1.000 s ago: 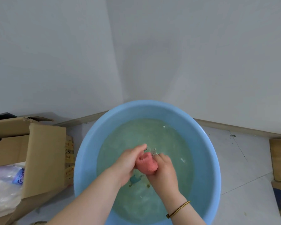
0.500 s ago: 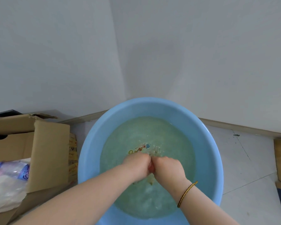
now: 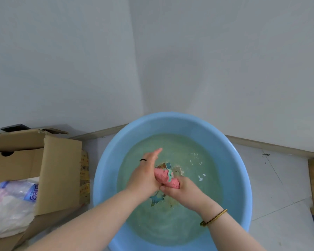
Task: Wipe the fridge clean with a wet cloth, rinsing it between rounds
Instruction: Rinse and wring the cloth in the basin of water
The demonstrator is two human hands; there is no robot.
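In the head view, the rolled pink cloth (image 3: 166, 179) sat over the water (image 3: 170, 223) near the middle of the blue basin (image 3: 105, 171), its long axis running from 10 to 4 o'clock. It lay between the hands. The left hand (image 3: 145, 176) pressed against its 10 o'clock end, fingers straight and pointing to 1 o'clock. The right hand (image 3: 185, 194) was curled round its 4 o'clock end. Both touched it, neither nearer. The right fingertips and the left thumb were hidden by the cloth. The fridge was out of frame, and ripples blurred the basin floor.
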